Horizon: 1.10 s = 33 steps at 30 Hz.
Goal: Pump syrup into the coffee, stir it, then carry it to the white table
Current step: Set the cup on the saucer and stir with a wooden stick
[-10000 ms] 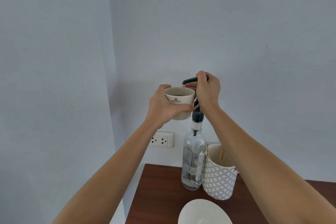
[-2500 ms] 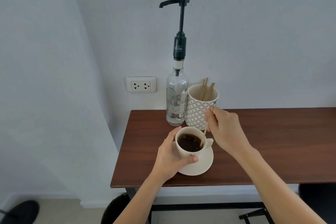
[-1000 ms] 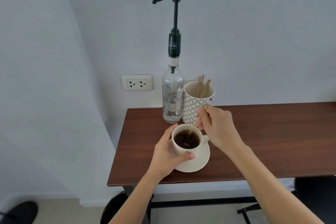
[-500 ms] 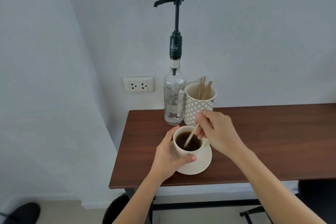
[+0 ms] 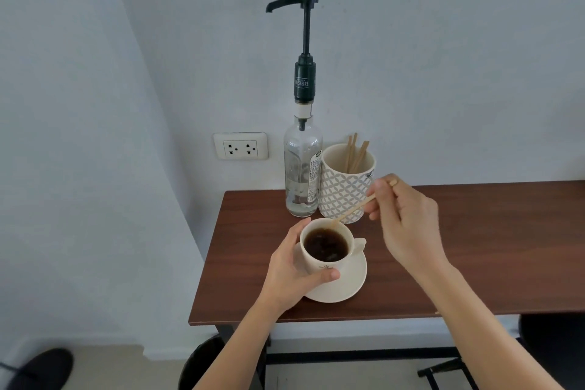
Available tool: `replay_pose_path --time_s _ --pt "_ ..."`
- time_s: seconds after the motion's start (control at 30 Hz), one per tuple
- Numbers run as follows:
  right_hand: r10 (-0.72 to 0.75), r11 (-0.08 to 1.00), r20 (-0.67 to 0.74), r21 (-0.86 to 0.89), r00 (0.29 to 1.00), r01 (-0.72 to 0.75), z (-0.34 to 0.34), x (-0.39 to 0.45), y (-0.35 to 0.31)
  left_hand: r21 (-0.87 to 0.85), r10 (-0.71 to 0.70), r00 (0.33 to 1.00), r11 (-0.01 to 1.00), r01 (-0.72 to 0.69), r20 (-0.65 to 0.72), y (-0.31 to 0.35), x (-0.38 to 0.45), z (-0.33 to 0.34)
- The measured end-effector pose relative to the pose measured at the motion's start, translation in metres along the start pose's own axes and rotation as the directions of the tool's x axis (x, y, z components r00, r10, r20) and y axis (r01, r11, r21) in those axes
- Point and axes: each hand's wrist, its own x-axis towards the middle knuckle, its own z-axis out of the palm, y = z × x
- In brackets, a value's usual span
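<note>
- Stage, as judged: stirring. Syrup bottle (image 5: 303, 168) upright at back of brown table (image 5: 474, 247), pump head up, untouched by either hand; pumping presumably complete, not verifiable from this view.
- Left to do: finish stir, dispose of stick, carry coffee to white table. No white table in view.
- Cup (image 5: 327, 249) on cream saucer (image 5: 346, 287), near front-left corner of brown table, just in front of bottle and patterned mug (image 5: 346, 182).
- Left hand (image 5: 292, 272) wrapped round cup's left side, thumb pressed on front wall; steadying grip.
- Right hand (image 5: 406, 225) pinching wooden stir stick (image 5: 353, 209) between thumb and fingertips, other fingers curled. Stick slanted down-left, lower tip at far rim of cup; whether tip is in liquid: cannot tell.
- Coffee dark, filling cup to a little below rim, surface uneven with paler patches. Cup cream, small printed mark on front, handle pointing right.
- Spare sticks upright in patterned mug.
</note>
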Motion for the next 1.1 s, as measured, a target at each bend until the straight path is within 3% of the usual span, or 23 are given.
replay_pose_path --time_s 0.17,0.37,0.5,0.6,0.7,0.8,0.9,1.1 --pt "-0.057 0.998 0.019 0.039 0.998 0.057 -0.014 -0.008 0.001 -0.036 -0.014 1.0 0.999 0.015 0.025 0.0 0.0 0.0" --pt "-0.045 0.996 0.005 0.078 0.999 0.045 -0.019 -0.006 0.008 -0.052 -0.065 0.994 0.997 0.06 -0.086 0.002 -0.002 0.0" --pt "0.074 0.992 0.014 0.099 0.997 -0.075 -0.019 -0.003 0.017 -0.066 -0.108 0.974 0.993 0.097 -0.201 0.001 -0.003 0.002" --pt "0.204 0.934 -0.105 0.319 0.973 -0.161 -0.021 -0.002 0.016 0.018 -0.082 0.952 0.996 0.091 -0.296 0.004 -0.001 -0.015" --pt "0.326 0.834 -0.156 0.512 0.932 -0.206 -0.019 -0.003 0.001 -0.007 -0.06 0.87 0.998 0.065 -0.489 0.004 0.002 -0.064" --pt "0.345 0.828 -0.176 0.52 0.922 -0.211 0.004 -0.017 -0.034 0.05 0.023 0.711 0.999 0.017 -0.703 -0.013 0.003 -0.135" --pt "0.29 0.872 -0.167 0.452 0.942 -0.189 0.055 -0.046 -0.078 0.098 -0.014 0.657 0.986 0.134 -0.753 -0.051 0.004 -0.203" --pt "0.199 0.934 0.07 0.288 0.978 -0.211 0.195 -0.114 -0.144 0.198 -0.207 0.705 0.872 0.447 -0.678 -0.144 0.007 -0.291"
